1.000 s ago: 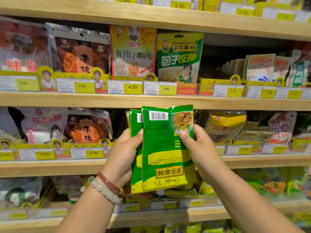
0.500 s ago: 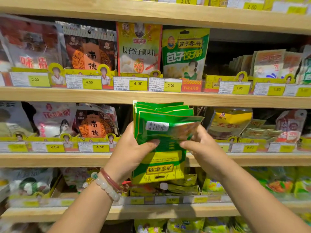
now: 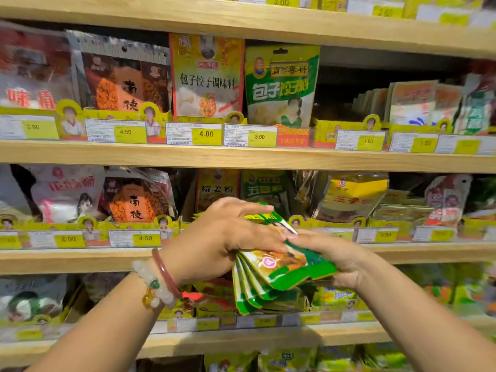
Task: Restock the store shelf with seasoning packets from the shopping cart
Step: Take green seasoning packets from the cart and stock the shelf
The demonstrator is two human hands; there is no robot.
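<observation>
A fanned stack of several green and yellow seasoning packets [image 3: 279,272] lies nearly flat between both hands, in front of the middle shelf [image 3: 80,260]. My left hand [image 3: 222,237], with bead bracelets at the wrist, covers the stack from above and grips its left side. My right hand [image 3: 338,259] holds the stack's right edge, thumb on the top packet. The packets' far ends are hidden under my left hand. The shopping cart is out of view.
Wooden shelves run across the view, each fronted by yellow price tags. A tall green packet [image 3: 281,84] and a yellow one [image 3: 206,76] stand on the upper shelf [image 3: 241,157]. Behind my hands stand more packets [image 3: 265,187]; a dark gap [image 3: 338,95] opens at upper right.
The stack has tipped from upright to nearly flat and dropped lower. My left hand has moved over the top of it; my right hand has shifted to its right edge.
</observation>
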